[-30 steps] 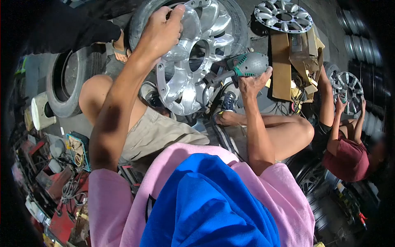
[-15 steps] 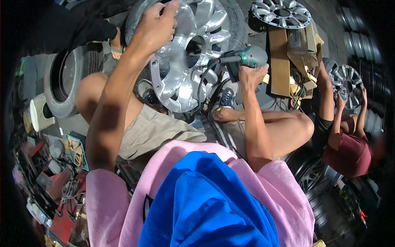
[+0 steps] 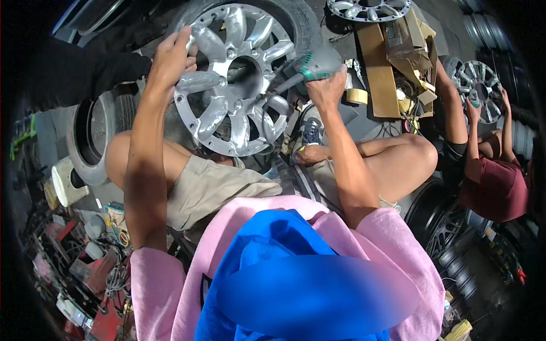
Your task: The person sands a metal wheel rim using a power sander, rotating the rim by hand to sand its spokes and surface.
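A bare-metal, multi-spoke wheel rim (image 3: 238,128) is tilted up in front of my legs, over a tire (image 3: 304,31). My left hand (image 3: 173,59) grips its outer edge at the upper left, fingers curled around the metal. My right hand (image 3: 328,90) is wrapped around a grey and green power grinder (image 3: 319,63). The grinder's narrow nose points left towards the rim. Its tip is a dark blur near the centre hole, so I cannot tell whether it touches the metal.
On the right, cardboard boxes (image 3: 378,68) carry another rim (image 3: 369,10); a tape roll (image 3: 357,96) lies beside them. A co-worker in a maroon shirt (image 3: 500,190) handles a rim (image 3: 480,91). A tire (image 3: 91,136), white container (image 3: 68,182) and cluttered tools are left.
The rim has turned and sits further left in view, with my left hand on its edge. My right hand and the grinder have shifted left and up. The whole view has shifted slightly.
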`<state>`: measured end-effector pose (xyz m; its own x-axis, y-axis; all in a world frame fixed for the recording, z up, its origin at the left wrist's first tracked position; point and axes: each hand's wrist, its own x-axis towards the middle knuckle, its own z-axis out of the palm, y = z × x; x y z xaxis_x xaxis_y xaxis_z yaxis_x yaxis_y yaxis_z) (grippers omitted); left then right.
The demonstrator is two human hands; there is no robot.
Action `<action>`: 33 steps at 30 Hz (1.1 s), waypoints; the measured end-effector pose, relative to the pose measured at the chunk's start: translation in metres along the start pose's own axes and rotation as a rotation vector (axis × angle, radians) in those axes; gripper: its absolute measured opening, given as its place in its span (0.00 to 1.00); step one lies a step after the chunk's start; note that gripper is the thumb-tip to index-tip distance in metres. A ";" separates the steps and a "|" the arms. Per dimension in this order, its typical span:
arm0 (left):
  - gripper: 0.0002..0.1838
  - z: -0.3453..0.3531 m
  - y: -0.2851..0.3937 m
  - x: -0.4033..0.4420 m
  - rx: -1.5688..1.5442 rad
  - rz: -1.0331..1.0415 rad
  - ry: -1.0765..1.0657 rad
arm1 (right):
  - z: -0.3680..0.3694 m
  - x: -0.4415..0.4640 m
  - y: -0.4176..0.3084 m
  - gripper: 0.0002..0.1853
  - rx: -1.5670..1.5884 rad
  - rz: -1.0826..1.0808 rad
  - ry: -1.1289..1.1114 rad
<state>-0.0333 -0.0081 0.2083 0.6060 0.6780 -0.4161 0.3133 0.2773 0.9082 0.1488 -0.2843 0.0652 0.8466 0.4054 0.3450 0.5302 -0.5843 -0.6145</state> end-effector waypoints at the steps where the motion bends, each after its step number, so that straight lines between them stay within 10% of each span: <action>1: 0.21 -0.006 -0.005 0.004 0.004 0.005 0.000 | -0.002 0.000 0.008 0.34 0.059 0.009 -0.007; 11: 0.20 -0.032 -0.022 0.045 0.040 -0.035 -0.043 | -0.007 -0.014 0.020 0.41 0.259 0.128 0.132; 17: 0.19 -0.035 -0.021 0.056 -0.002 -0.121 -0.050 | -0.002 -0.002 -0.007 0.36 0.050 -0.328 -0.127; 33: 0.21 -0.035 -0.029 0.061 0.057 -0.111 0.038 | -0.010 -0.006 -0.015 0.31 0.075 -0.382 -0.101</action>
<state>-0.0310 0.0493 0.1578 0.5375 0.6708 -0.5111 0.4186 0.3139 0.8522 0.1363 -0.2849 0.0790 0.5781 0.6528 0.4896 0.7979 -0.3266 -0.5067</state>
